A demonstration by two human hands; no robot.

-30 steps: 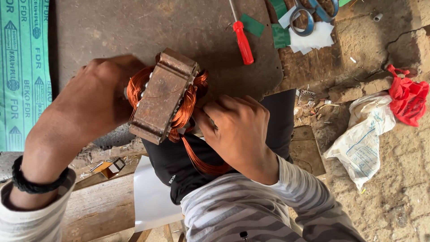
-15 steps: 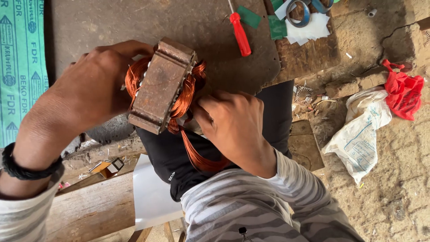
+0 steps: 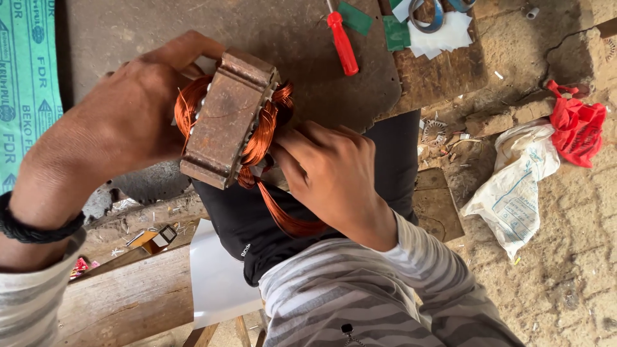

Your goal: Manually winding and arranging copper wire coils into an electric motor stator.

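Observation:
My left hand (image 3: 128, 122) grips a rusty brown motor stator core (image 3: 226, 119) from its left side and holds it above my lap. Copper wire coils (image 3: 260, 138) bulge out of both ends of the core. My right hand (image 3: 331, 173) presses its fingers against the coil at the core's right side. A loose loop of copper wire (image 3: 286, 215) hangs down from the core under my right hand, over my dark trousers. I wear a striped long-sleeved shirt and a black band on my left wrist.
A dark worn work board (image 3: 270, 32) lies ahead with a red-handled screwdriver (image 3: 342, 42), green and white paper scraps (image 3: 424, 29) and a metal ring. A green printed sheet (image 3: 26, 83) lies at left. A white sack (image 3: 514, 186) and red bag (image 3: 578, 125) lie on the dirt floor at right.
The stator and both hands have shifted slightly up and left in the view. My right fingers have kept working at the coil on the core's right side.

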